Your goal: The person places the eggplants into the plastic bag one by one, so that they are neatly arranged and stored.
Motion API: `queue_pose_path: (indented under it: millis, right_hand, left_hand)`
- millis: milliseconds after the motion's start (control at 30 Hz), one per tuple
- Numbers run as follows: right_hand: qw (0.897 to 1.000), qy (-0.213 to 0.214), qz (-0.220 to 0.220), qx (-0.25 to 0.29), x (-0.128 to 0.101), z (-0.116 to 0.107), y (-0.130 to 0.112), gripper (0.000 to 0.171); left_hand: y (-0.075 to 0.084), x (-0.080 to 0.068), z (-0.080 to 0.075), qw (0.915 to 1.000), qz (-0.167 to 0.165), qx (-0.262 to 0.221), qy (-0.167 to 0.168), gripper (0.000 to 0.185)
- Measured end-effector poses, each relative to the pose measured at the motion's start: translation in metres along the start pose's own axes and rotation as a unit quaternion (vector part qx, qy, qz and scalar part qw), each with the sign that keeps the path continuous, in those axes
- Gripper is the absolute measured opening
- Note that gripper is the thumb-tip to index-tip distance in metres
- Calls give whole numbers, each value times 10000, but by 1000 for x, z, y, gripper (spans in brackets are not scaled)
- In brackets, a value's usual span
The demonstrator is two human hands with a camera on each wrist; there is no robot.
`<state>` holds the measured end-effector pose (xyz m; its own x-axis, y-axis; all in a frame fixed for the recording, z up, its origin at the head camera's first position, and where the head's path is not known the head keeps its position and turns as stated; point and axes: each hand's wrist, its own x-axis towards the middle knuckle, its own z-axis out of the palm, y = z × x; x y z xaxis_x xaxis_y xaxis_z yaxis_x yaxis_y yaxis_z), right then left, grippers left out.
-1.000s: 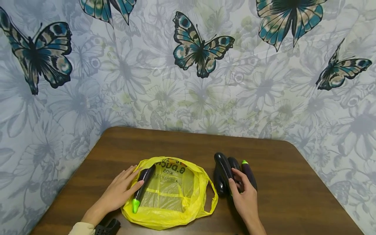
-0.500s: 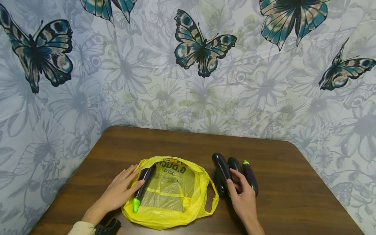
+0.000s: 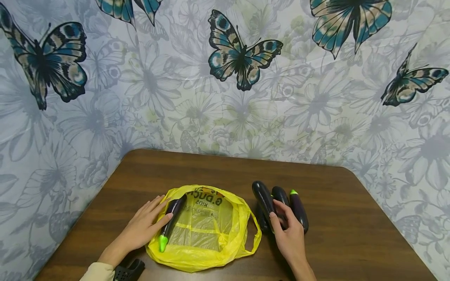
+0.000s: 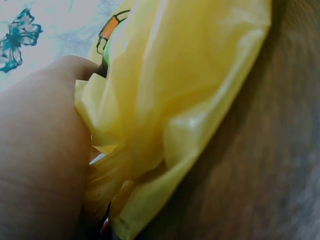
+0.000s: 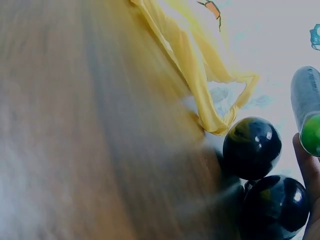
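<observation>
In the head view a yellow plastic bag lies with its mouth open toward me. One dark purple eggplant with a green stem end rests inside along its left side. My left hand lies over the left rim, fingers extended and thumb reaching across onto the eggplant. To the right of the bag, my right hand grips a glossy black eggplant between thumb and fingers. Its green end shows in the right wrist view, above two rounded eggplants. My palm hides part of the group.
Beside the gripped one lie another black eggplant and a slimmer purple eggplant. A bag handle loops out toward them. The brown wooden table ends at a floral, butterfly-printed wall covering.
My right hand has shifted slightly left, and the black eggplant it grips has shifted left with it. The left hand and the bag stay in place.
</observation>
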<state>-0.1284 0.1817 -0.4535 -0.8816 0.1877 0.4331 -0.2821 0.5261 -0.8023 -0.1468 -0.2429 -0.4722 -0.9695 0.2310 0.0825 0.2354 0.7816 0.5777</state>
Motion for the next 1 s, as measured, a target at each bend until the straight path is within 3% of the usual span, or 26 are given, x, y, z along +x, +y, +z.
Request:
queue_pose_path:
  millis: [1000]
  right_hand:
    - [9993,-20,-323,164,-2,3,-5,37]
  left_hand:
    - [-2,3,1,9999,90,62,-8,68]
